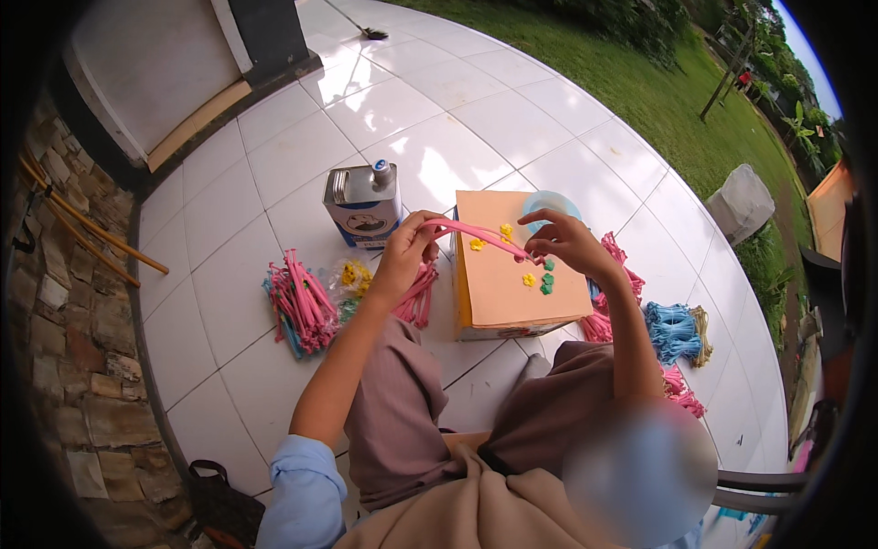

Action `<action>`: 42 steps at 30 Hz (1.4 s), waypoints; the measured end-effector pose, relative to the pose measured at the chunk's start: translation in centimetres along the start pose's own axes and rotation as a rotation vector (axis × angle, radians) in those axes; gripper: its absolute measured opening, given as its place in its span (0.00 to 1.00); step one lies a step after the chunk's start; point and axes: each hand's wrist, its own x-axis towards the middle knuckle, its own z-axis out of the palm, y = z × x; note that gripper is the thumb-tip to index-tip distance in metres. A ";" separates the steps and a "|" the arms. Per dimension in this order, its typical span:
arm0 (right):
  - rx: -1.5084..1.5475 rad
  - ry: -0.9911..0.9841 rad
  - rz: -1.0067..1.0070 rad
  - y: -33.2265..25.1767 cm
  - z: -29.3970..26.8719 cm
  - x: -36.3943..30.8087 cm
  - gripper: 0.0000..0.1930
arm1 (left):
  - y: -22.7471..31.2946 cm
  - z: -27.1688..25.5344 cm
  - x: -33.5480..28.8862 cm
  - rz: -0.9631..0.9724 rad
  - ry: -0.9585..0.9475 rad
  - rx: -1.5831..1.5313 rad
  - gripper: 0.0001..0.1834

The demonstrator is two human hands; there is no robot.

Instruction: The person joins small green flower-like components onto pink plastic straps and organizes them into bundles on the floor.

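Over the board, my left hand [411,253] pinches one end of a soft pink strap [477,229], which arches across to my right side. My right hand [569,242] has its thumb and a fingertip closed at the strap's other end, with the index finger raised. Small yellow flower-shaped pieces [529,280] and green flower-shaped pieces [547,285] lie on the peach-coloured board [494,297] below. That board rests on top of a box [526,331] in front of my knees. At the board's far right corner is a translucent light-blue bowl [551,203], partly hidden by my right hand.
A metal can [363,206] with a blue cap stands at the far left of the box. Bundles of pink straps [302,306], a clear bag with yellow pieces [353,276] and blue strap bundles [675,334] lie on white floor tiles. A stone wall [87,393] borders the left.
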 end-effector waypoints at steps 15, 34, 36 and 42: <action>-0.553 -0.036 -0.130 12.1 3.3 0.9 0.15 | -1.5 0.4 1.0 0.011 0.115 -0.303 0.14; 0.672 0.304 -0.158 -1.7 3.1 0.0 0.13 | -1.7 1.7 0.6 0.031 0.074 -0.278 0.13; 0.722 0.362 -0.184 -2.5 3.0 0.0 0.14 | -1.4 2.1 0.7 0.076 0.107 -0.257 0.11; 0.882 0.616 -0.235 -2.2 0.7 0.0 0.17 | 1.2 2.5 0.0 -0.105 0.103 -0.080 0.04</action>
